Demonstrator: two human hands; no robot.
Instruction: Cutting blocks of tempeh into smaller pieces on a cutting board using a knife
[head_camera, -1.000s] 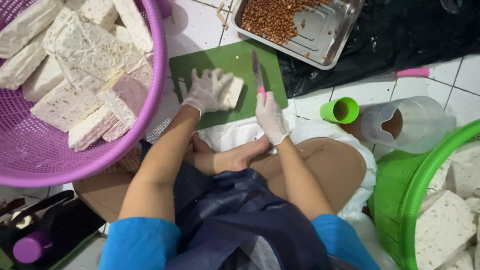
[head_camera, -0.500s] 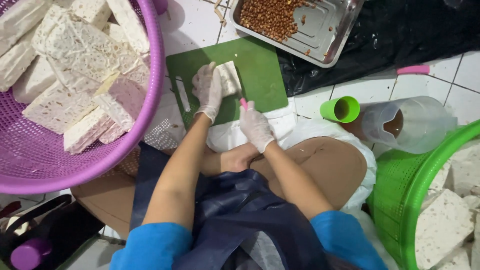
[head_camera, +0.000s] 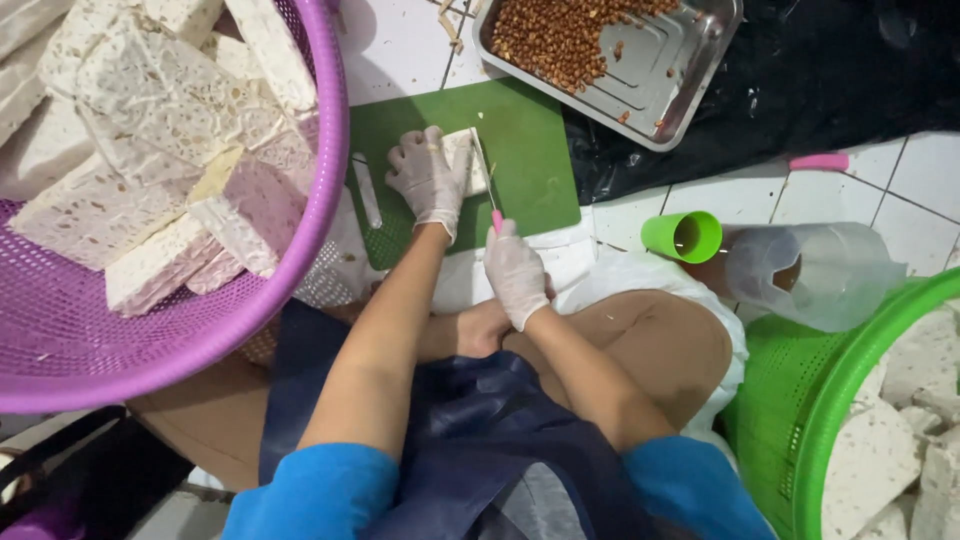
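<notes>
The gloved left hand (head_camera: 428, 175) presses a white block (head_camera: 466, 160) flat mid-way on the green cutting board (head_camera: 535, 150). The right hand (head_camera: 515, 270), at the board's near edge, grips a pink-handled knife (head_camera: 484, 175) against the block's right side; bare board lies beyond.

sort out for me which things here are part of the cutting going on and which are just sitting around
In use: left hand pressing the tempeh block; right hand with the pink-handled knife; green cutting board.

Sitting around: purple basket of tempeh slabs, green basket, steel tray of beans, green cup, clear plastic jug.
</notes>
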